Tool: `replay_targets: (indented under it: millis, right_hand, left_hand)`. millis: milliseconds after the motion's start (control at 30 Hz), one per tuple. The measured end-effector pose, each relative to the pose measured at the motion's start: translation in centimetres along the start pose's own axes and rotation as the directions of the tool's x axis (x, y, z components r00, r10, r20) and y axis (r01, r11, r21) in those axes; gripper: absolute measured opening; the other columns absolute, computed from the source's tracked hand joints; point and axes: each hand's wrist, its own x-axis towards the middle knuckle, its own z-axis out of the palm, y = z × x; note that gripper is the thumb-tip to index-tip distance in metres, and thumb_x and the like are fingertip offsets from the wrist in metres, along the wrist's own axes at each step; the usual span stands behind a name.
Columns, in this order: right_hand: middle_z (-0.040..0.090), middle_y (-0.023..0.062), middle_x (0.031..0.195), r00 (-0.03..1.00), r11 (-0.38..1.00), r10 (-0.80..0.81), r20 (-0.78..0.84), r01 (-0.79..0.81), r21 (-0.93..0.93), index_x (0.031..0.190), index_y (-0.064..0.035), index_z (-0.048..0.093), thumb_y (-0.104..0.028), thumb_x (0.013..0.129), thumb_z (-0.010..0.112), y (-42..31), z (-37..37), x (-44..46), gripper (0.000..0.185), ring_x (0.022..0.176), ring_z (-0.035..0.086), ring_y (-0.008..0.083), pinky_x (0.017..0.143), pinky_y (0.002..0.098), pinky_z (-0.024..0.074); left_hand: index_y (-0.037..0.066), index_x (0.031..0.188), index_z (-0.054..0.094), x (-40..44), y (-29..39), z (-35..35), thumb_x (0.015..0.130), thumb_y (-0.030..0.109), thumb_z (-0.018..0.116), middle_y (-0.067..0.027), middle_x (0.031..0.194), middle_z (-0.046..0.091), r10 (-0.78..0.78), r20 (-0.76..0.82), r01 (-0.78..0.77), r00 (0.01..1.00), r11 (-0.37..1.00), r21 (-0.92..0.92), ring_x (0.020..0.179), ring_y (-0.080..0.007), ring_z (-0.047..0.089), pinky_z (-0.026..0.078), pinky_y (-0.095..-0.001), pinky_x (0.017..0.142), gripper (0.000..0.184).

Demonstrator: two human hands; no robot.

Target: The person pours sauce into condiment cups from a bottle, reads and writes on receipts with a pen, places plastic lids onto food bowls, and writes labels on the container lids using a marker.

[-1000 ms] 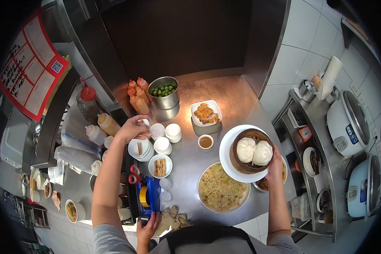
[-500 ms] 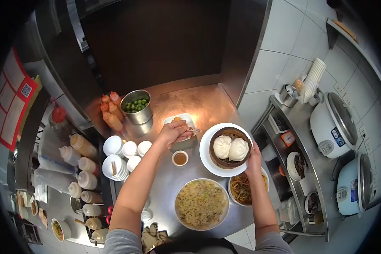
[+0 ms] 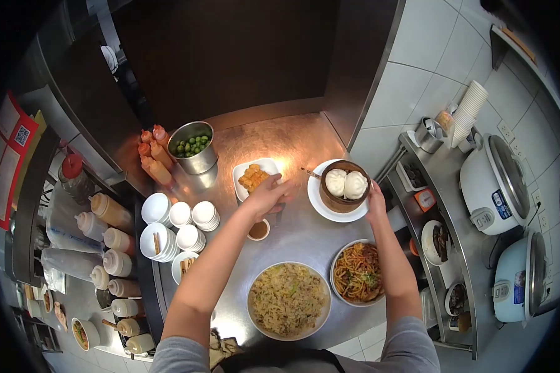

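My right hand (image 3: 376, 202) grips the right rim of a white plate (image 3: 320, 204), held above the counter. On the plate stands a round bamboo steamer (image 3: 342, 204) with two white buns, a left bun (image 3: 336, 183) and a right bun (image 3: 356, 185). A small narrow patterned strip (image 3: 310, 173) sticks out at the steamer's left side. My left hand (image 3: 269, 198) is left of the plate, its fingers partly blurred, apparently apart and holding nothing. Just behind it sits a white square dish (image 3: 268, 163) of golden fried pieces (image 3: 253, 178). A cup of brown sauce (image 3: 259, 230) is partly behind my left forearm.
Fried rice (image 3: 289, 299) and noodles (image 3: 358, 272) in large bowls stand near me. Stacked white bowls (image 3: 157, 208), a metal pot of green limes (image 3: 193, 147) and sauce bottles (image 3: 157, 155) line the left. Rice cookers (image 3: 494, 183) occupy the right shelf.
My left hand has let go of the small strip, which now rests by the steamer. The plate has moved right and slightly up. The fried pieces are now more exposed.
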Motion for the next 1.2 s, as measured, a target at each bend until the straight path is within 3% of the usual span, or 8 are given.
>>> replay_targets:
  millis: [433, 567, 700, 800, 867, 933, 967, 1200]
  right_hand:
    - [0.062, 0.0081, 0.098, 0.984, 0.948, 0.001, -0.176, -0.057, -0.313, 0.114, 0.0, 0.054, -0.018, 0.094, 0.044, 6.6, -5.8, 8.2, 0.029, 0.088, 0.058, 0.0199, 0.077, 0.0342, 0.0471]
    - [0.059, 0.0065, 0.081, 0.964, 0.282, -0.006, 0.265, 0.255, -0.925, 0.101, -0.0014, 0.057, -0.019, 0.09, 0.047, 5.5, -12.6, 10.7, 0.024, 0.067, 0.055, 0.0164, 0.055, 0.0311, 0.0459]
    - [0.053, 0.0033, 0.058, 0.931, 0.306, 0.328, 0.16, 0.055, -0.951, 0.061, -0.0041, 0.058, -0.021, 0.084, 0.048, -0.3, -11.6, 0.3, 0.03, 0.049, 0.047, 0.0141, 0.046, 0.0324, 0.0383]
    - [0.064, 0.006, 0.077, 0.858, 0.318, 0.512, 0.034, -0.152, -0.936, 0.086, 0.0028, 0.065, -0.023, 0.084, 0.053, -3.4, -8.5, -7.6, 0.029, 0.069, 0.056, 0.015, 0.063, 0.034, 0.0449]
    - [0.065, 0.0095, 0.076, 0.963, 0.23, 0.189, 0.192, 0.147, -0.962, 0.087, 0.0035, 0.065, -0.025, 0.085, 0.054, -2.7, -14.2, -4.0, 0.03, 0.069, 0.058, 0.0182, 0.063, 0.0375, 0.046]
    - [0.056, 0.0029, 0.062, 0.847, -0.285, -0.311, 0.432, 0.351, -0.892, 0.08, -0.002, 0.063, -0.027, 0.09, 0.052, -2.8, -14.7, -1.2, 0.03, 0.058, 0.055, 0.0144, 0.052, 0.0294, 0.0432]
    - [0.045, -0.0015, 0.054, 0.949, 0.35, -0.149, 0.277, 0.313, -0.883, 0.076, -0.0069, 0.057, -0.028, 0.093, 0.049, -3.4, -13.0, -0.5, 0.028, 0.05, 0.047, 0.0083, 0.045, 0.0233, 0.0373]
    - [0.034, -0.0068, 0.059, 0.857, 0.91, -0.09, 0.508, 0.278, -0.307, 0.076, -0.0127, 0.05, -0.031, 0.094, 0.049, -2.4, 18.6, -18.7, 0.026, 0.05, 0.033, 0.0035, 0.047, 0.0204, 0.0317]
  left_hand:
    - [0.002, 0.13, 0.04, -14.7, -12.0, -3.8, 0.092, 0.012, 0.054, -0.0118, 0.115, 0.057, 0.071, 0.175, -0.092, 0.982, 0.989, 0.119, 0.101, -0.0154, 0.056, 0.043, -0.0288, 0.091, 0.042]
    - [0.002, 0.129, 0.042, -16.9, -13.7, -2.7, 0.092, 0.017, 0.054, -0.012, 0.115, 0.056, 0.022, 0.155, -0.046, 0.988, 0.987, 0.156, 0.101, -0.0174, 0.057, 0.045, -0.0295, 0.089, 0.042]
    - [0.004, 0.131, 0.041, -20.8, -12.0, -1.0, 0.091, 0.03, 0.054, -0.0135, 0.115, 0.057, 0.125, 0.191, -0.182, 0.974, 0.931, 0.318, 0.099, -0.0203, 0.059, 0.047, -0.0323, 0.086, 0.049]
    - [0.003, 0.132, 0.039, -24.1, -9.5, -0.7, 0.091, 0.034, 0.053, -0.0161, 0.115, 0.056, 0.109, 0.286, -0.21, 0.952, 0.912, 0.352, 0.099, -0.0244, 0.06, 0.048, -0.0331, 0.084, 0.053]
    - [0.002, 0.132, 0.037, -26.0, -8.6, -0.5, 0.091, 0.033, 0.052, -0.0169, 0.115, 0.056, 0.133, 0.332, -0.252, 0.934, 0.902, 0.351, 0.098, -0.0262, 0.06, 0.047, -0.0335, 0.084, 0.053]
    - [0.002, 0.132, 0.037, -28.0, -7.4, -0.7, 0.091, 0.032, 0.052, -0.0174, 0.115, 0.056, 0.164, 0.364, -0.299, 0.917, 0.886, 0.355, 0.098, -0.027, 0.059, 0.047, -0.0349, 0.084, 0.053]
    - [0.002, 0.132, 0.037, -29.1, -6.8, -0.9, 0.091, 0.032, 0.052, -0.0177, 0.114, 0.056, 0.178, 0.381, -0.322, 0.907, 0.877, 0.357, 0.098, -0.0274, 0.059, 0.047, -0.0356, 0.084, 0.053]
    - [-0.001, 0.13, 0.038, -38.2, -4.4, -3.8, 0.091, 0.026, 0.054, -0.0175, 0.113, 0.056, 0.368, 0.347, -0.478, 0.862, 0.818, 0.319, 0.101, -0.0263, 0.057, 0.045, -0.0358, 0.086, 0.05]
